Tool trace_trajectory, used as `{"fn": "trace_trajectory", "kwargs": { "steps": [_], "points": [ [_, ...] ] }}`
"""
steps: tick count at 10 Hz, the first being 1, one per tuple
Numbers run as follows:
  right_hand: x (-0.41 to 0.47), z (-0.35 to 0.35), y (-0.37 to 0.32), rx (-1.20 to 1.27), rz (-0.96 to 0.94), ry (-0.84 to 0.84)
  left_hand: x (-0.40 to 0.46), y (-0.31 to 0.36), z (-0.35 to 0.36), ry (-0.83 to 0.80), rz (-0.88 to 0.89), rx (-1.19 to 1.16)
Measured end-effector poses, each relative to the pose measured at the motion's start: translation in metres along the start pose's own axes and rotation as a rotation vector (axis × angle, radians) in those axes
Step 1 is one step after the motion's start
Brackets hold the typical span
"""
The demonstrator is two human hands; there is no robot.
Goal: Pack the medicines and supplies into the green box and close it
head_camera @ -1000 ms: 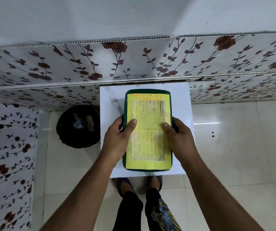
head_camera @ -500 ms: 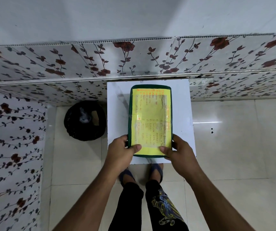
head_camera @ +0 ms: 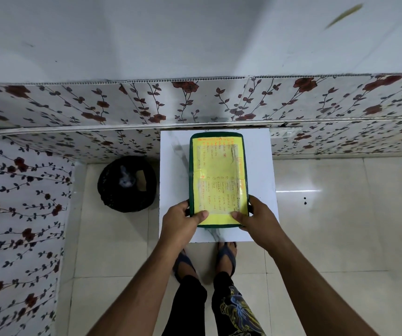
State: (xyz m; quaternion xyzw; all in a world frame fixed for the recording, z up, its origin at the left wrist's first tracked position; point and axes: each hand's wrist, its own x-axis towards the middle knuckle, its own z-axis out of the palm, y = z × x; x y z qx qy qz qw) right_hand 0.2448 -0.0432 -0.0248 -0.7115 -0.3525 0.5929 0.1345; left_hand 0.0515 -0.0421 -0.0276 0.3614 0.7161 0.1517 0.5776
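Observation:
The green box (head_camera: pixel 192 166) lies flat on a small white table (head_camera: pixel 259 151), its lid down. A yellow handwritten sheet (head_camera: pixel 219 175) covers the lid. My left hand (head_camera: pixel 181 221) grips the box's near left corner, thumb on the yellow sheet. My right hand (head_camera: pixel 258 218) grips the near right corner the same way. No loose medicines or supplies are in sight; the inside of the box is hidden.
A black bin (head_camera: pixel 127 184) with a liner stands on the tiled floor left of the table. Floral wall panels (head_camera: pixel 195 103) run behind the table and along the left. My feet in sandals (head_camera: pixel 226 255) are under the table's near edge.
Both hands have slid from the middle of the box's sides to its near corners. The box looks pushed farther onto the table, and the view has pulled back.

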Motion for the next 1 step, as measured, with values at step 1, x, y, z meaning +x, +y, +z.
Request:
{"fn": "trace_trajectory", "kwargs": {
  "steps": [1],
  "points": [
    [-0.0145, -0.0013, -0.0078, -0.119, -0.055, 0.089, -0.0130, 0.0037, -0.0076, -0.014, -0.028, 0.029]
  ]
}}
